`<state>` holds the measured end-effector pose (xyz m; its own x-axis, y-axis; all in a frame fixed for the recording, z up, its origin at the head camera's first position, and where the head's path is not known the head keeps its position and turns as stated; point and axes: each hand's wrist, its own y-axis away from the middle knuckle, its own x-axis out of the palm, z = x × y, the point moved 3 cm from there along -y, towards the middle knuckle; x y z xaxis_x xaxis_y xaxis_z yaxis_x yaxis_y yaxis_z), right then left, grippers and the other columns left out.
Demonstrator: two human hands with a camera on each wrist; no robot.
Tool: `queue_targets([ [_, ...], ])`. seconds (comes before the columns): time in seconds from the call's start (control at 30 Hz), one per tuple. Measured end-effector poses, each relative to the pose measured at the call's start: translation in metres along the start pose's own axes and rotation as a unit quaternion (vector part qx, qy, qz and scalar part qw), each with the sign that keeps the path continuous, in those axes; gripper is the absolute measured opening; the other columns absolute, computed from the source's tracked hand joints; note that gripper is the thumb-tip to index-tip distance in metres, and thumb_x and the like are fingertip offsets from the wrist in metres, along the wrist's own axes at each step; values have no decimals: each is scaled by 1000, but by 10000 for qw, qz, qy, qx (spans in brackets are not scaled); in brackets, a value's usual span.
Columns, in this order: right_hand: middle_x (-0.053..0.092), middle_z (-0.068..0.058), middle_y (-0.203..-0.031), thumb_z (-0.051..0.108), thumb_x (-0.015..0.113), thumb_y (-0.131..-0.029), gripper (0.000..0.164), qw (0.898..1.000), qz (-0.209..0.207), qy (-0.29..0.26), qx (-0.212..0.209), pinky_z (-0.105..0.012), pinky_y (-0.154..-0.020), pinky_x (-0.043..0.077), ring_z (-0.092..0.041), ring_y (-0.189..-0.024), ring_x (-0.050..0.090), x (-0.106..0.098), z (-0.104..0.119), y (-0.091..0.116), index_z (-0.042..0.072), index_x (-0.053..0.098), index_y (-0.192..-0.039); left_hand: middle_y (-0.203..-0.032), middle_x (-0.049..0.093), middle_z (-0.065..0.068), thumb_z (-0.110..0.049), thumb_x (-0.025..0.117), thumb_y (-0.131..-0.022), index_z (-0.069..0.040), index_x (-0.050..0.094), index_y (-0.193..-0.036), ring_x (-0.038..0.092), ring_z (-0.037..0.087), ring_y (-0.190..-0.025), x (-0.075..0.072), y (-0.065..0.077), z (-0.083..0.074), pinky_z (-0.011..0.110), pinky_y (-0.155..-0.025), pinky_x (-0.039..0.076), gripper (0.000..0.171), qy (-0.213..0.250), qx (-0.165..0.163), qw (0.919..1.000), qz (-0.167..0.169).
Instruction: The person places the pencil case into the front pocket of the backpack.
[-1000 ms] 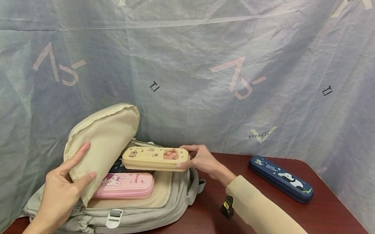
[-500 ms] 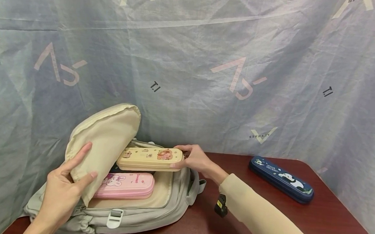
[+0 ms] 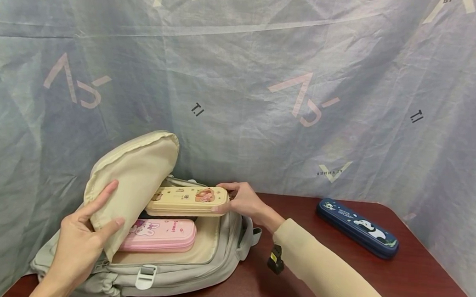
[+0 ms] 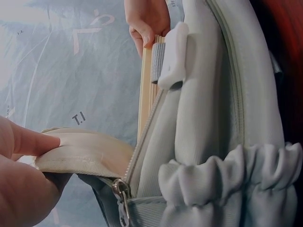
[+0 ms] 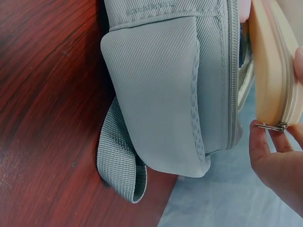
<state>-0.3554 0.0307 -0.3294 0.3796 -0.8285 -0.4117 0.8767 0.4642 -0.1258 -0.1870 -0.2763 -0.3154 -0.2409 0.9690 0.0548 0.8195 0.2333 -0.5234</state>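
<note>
Though partly behind the flap (image 3: 136, 183), yellow case (image 3: 188, 201) in right hand's (image 3: 246, 201) grip, flap in left hand's (image 3: 80, 236).

My head view looks forward and down from farther back, backpack (image 3: 196, 274) at seven o'clock; my close wrist views share the yellow case (image 5: 269, 71), left at twelve, right at two.

I've got a dark red-brown wood-grain table (image 3: 414, 289) with a rounded far right corner. To my right on it, I see a long navy-blue, round-ended pencil case (image 3: 354, 226) with panda prints, flat, slanted. Behind, facing me: a creased grey-blue cloth curtain (image 3: 239, 135), pink and cream shapes, mirrored black lettering.
</note>
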Motion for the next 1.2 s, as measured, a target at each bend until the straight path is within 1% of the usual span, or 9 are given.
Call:
queue_targets([
  [0.1,72,-9,-124,12,95,-77,71,10000,-19,-49,-40,-27,-83,55,-25,-101,68,2,0,-1,4,67,-141,-159,51,-5,26,67,-87,-4,53,-153,43,6,-144,0,0,0,9,-103,42,75,23,11,10000,10],
  [0.2,71,-11,-129,11,94,-77,71,9999,-1,-129,-64,-28,-86,56,-22,-101,69,4,0,-2,2,66,-142,-159,51,-5,27,67,-86,-3,53,-153,42,6,-145,1,0,0,10,-104,42,75,19,35,10000,36],
  [0.3,70,-11,-131,10,93,-78,70,9998,57,-182,-86,-30,-88,56,-19,-98,70,6,0,-3,2,66,-142,-159,51,-4,26,67,-87,-3,53,-153,41,7,-146,1,0,0,10,-104,42,74,0,47,10000,75],
  [0.4,72,-10,-126,10,93,-78,71,9997,103,-191,-74,-31,-89,57,-18,-96,71,7,1,-3,3,65,-143,-159,51,-4,26,67,-87,-3,53,-153,41,7,-146,1,0,0,10,-104,42,74,22,66,9999,105],
  [0.53,75,-8,-117,10,93,-78,70,9998,112,-124,-69,-30,-86,57,-17,-92,71,9,2,-5,4,66,-142,-158,52,-4,27,67,-87,-1,53,-153,41,7,-146,2,0,-1,11,-106,41,73,68,98,9999,116],
  [0.63,76,-7,-114,11,93,-78,68,9999,116,-63,-98,-29,-84,56,-17,-91,71,11,3,-6,5,68,-140,-158,52,-4,26,67,-87,-1,53,-153,41,6,-145,3,1,-1,11,-105,41,72,76,89,9999,117],
  [0.83,74,-7,-119,11,94,-77,66,9999,71,43,-89,-27,-80,56,-16,-91,69,16,6,-9,7,70,-138,-158,53,-4,26,67,-87,-1,53,-152,44,5,-143,3,1,-1,10,-103,43,72,135,84,9998,118],
  [1.0,75,-7,-117,10,94,-76,67,9999,105,45,-98,-26,-81,54,-16,-92,68,21,6,-12,6,70,-138,-158,52,-5,26,67,-88,-1,53,-153,40,7,-146,4,1,-1,10,-104,42,71,113,64,9998,124],
  [1.2,72,-6,-126,14,96,-74,73,9999,45,144,7,-26,-83,52,-16,-98,64,27,10,-16,7,68,-141,-159,51,-4,25,67,-88,-2,53,-153,38,9,-148,4,1,-2,11,-106,41,72,112,-23,9999,80],
])
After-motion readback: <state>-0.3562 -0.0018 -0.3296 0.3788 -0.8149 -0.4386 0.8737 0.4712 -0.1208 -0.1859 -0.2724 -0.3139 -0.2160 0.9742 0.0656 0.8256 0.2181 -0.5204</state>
